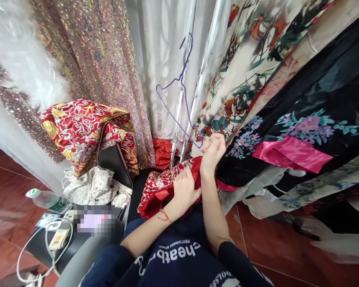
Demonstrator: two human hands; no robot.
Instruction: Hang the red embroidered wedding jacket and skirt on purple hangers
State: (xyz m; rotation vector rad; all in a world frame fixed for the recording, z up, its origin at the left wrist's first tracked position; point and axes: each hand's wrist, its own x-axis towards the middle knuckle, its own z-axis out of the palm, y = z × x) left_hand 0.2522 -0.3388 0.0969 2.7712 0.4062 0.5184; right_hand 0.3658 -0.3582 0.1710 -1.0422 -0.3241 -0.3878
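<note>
A red garment with silver embroidery (158, 181) lies gathered across my lap, its plain red inner side partly turned out. My left hand (185, 186) grips it, fingers curled over the cloth and thumb apart to the right. Just above the garment, my right hand (214, 148) is closed in a pinch-like fist. Anything between its fingertips is too small or hidden to make out. The lower corner of a purple wire hanger (180, 79) appears beside this fist; whether they touch, I cannot tell.
Red and gold embroidered cloth (77, 127) drapes over a black chair at left. Nearby are a dotted white cloth (91, 185), a plastic bottle (49, 200) and a white cable (20, 255). Chrome poles (201, 75) stand ahead; a black floral garment (305, 99) hangs at right.
</note>
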